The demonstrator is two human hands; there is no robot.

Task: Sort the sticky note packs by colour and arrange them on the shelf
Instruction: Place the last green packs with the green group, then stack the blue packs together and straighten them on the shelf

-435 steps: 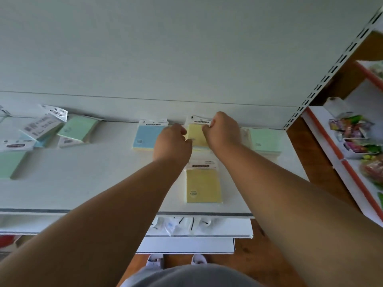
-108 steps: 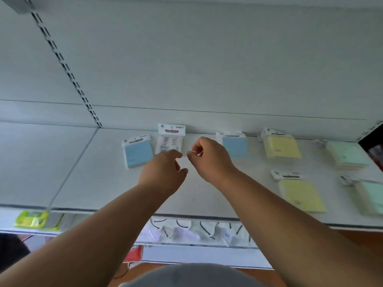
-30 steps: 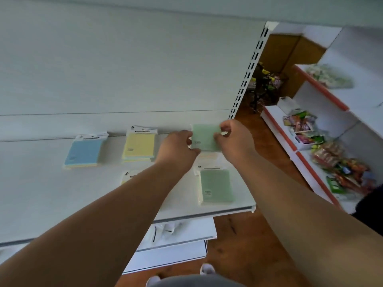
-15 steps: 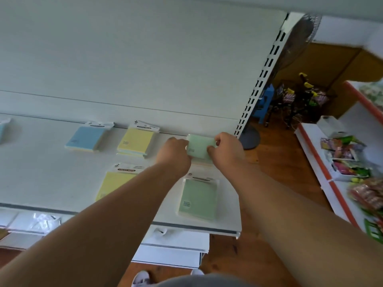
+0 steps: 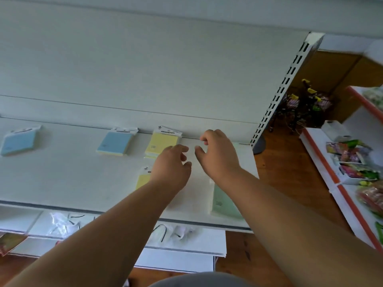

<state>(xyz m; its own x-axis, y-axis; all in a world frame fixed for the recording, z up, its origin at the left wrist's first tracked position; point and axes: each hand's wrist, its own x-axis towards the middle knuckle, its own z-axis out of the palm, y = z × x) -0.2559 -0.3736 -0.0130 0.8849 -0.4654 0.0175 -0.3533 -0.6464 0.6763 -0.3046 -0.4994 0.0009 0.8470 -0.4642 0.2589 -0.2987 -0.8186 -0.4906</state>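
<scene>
Blue packs (image 5: 115, 143), yellow (image 5: 161, 143) and green (image 5: 224, 200) lie grouped; my left hand (image 5: 172, 162) and right hand (image 5: 217, 154) hover loosely curled, empty. Nearly done.

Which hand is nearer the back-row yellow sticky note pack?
Left. The left hand hovers just right of the yellow sticky note pack, its fingertips at the pack's lower right corner. The right hand is farther right, clear of it.

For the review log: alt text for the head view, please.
Left hand and right hand hover empty over a white shelf. Along it lie blue packs, yellow packs and a green pack.
</scene>
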